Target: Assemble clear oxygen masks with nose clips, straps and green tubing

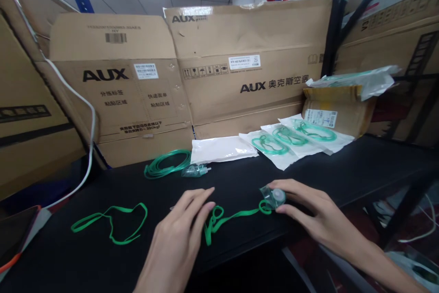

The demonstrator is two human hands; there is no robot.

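My right hand (310,210) is closed around a small clear plastic mask (273,197) lying on the black table (240,178). A green elastic strap (233,216) runs from the mask leftward to a loop under the fingertips of my left hand (185,233). My left hand lies flat with its fingers stretched out, touching the strap's loop. A second green strap (109,222) lies loose at the left. Further back rest a coil of green tubing (166,164) and another clear mask (195,171).
Several white sealed pouches (274,144) with green parts lie along the back, beside an empty-looking white pouch (221,149). A small cardboard box (339,108) stands at back right. Large AUX cartons (212,64) wall off the rear. A white cable (91,133) hangs at left.
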